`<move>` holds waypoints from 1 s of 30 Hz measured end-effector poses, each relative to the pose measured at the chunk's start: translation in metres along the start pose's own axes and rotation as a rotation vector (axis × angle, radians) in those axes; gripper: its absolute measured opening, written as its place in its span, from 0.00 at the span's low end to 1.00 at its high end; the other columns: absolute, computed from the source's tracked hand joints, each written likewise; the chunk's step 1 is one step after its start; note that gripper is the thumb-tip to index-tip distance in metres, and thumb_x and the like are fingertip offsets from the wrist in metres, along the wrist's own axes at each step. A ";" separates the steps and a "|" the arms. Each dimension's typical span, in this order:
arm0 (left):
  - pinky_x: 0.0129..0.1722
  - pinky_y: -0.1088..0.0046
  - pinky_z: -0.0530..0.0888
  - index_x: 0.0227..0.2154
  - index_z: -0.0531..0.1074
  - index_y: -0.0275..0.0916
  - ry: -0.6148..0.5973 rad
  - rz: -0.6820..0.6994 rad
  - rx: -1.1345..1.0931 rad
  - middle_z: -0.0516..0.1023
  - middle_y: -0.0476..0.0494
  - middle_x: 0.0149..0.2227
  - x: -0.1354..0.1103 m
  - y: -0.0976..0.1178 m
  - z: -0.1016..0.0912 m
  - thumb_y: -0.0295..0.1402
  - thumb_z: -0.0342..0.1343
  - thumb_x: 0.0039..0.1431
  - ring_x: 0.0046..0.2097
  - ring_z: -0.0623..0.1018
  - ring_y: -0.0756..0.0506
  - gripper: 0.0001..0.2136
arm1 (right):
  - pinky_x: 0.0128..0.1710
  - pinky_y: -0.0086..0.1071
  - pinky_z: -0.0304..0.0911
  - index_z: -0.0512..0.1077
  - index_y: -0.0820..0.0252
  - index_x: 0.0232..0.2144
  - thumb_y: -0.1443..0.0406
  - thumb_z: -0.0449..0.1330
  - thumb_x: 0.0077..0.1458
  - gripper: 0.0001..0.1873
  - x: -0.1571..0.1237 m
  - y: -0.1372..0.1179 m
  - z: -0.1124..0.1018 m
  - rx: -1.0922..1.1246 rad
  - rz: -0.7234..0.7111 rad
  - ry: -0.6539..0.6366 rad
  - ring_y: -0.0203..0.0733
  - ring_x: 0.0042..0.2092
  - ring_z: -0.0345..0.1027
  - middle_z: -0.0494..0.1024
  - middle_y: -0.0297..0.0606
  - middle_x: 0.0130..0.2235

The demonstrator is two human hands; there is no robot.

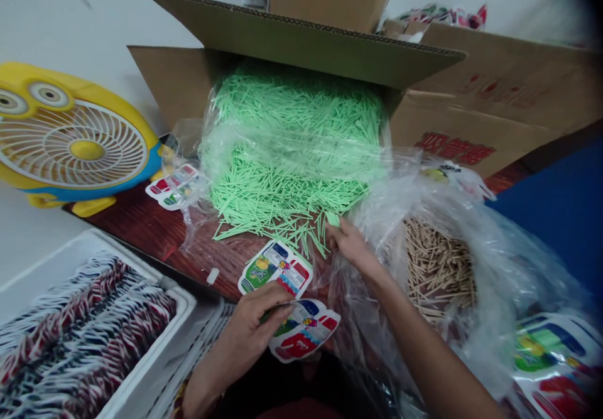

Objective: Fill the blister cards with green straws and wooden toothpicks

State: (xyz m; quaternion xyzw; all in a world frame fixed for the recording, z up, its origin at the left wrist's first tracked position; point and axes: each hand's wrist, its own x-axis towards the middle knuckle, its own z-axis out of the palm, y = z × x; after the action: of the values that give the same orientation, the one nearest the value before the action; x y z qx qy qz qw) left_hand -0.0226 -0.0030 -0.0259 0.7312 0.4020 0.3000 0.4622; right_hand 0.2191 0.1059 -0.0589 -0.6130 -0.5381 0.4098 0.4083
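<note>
At the reddish wooden table [200, 259], before the green thin-stick heap [287, 196], one left hand [252, 321] grips a flat multicoloured packet [308, 331] while the right hand [348, 241] seemingly gathers pinched sticks [333, 219] for lifting.

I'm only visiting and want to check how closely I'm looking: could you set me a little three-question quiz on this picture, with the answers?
1. What does the left hand hold?
A) a pair of scissors
B) a printed packet
C) a cup

2. True or false: in the picture, the brown sticks lie to the right of the green sticks.

3. Which of the person's hands is nearer the green sticks?

Key: 1. B; 2. true; 3. the right hand.
</note>
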 end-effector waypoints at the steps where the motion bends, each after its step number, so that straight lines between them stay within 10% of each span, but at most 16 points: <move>1: 0.36 0.76 0.67 0.32 0.72 0.38 0.019 -0.020 0.007 0.74 0.48 0.32 -0.002 -0.003 0.001 0.32 0.50 0.64 0.35 0.73 0.49 0.08 | 0.38 0.34 0.63 0.67 0.58 0.30 0.63 0.57 0.54 0.04 0.003 0.003 -0.002 -0.095 0.005 -0.035 0.42 0.34 0.69 0.75 0.36 0.29; 13: 0.33 0.78 0.65 0.28 0.71 0.37 0.107 -0.143 -0.039 0.69 0.50 0.28 -0.004 -0.017 0.000 0.34 0.50 0.63 0.31 0.68 0.50 0.09 | 0.51 0.46 0.56 0.67 0.62 0.35 0.74 0.52 0.53 0.08 -0.001 0.006 0.026 -0.581 0.006 -0.146 0.54 0.51 0.65 0.71 0.53 0.47; 22: 0.33 0.78 0.68 0.33 0.73 0.38 0.163 -0.248 -0.176 0.73 0.49 0.31 -0.001 -0.023 0.004 0.38 0.51 0.62 0.34 0.70 0.48 0.11 | 0.31 0.33 0.65 0.64 0.59 0.44 0.59 0.46 0.59 0.15 -0.011 0.007 0.017 -0.047 0.001 -0.031 0.38 0.29 0.69 0.74 0.33 0.29; 26: 0.32 0.78 0.67 0.32 0.73 0.37 0.159 -0.274 -0.189 0.71 0.49 0.30 -0.001 -0.024 0.003 0.39 0.51 0.62 0.33 0.68 0.48 0.11 | 0.34 0.30 0.64 0.68 0.57 0.40 0.55 0.57 0.53 0.15 -0.035 0.012 0.028 0.479 0.059 0.003 0.37 0.30 0.69 0.75 0.29 0.27; 30: 0.31 0.78 0.66 0.31 0.72 0.37 0.154 -0.280 -0.193 0.69 0.50 0.28 -0.001 -0.023 0.002 0.38 0.52 0.61 0.32 0.66 0.50 0.10 | 0.40 0.30 0.61 0.69 0.54 0.34 0.58 0.59 0.53 0.08 -0.054 0.018 0.037 0.447 0.002 0.058 0.37 0.34 0.68 0.75 0.27 0.28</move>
State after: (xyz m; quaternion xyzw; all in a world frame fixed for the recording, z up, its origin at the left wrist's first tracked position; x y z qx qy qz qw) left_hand -0.0286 0.0008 -0.0484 0.5951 0.5037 0.3251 0.5352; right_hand 0.1854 0.0532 -0.0843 -0.5194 -0.4213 0.5013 0.5490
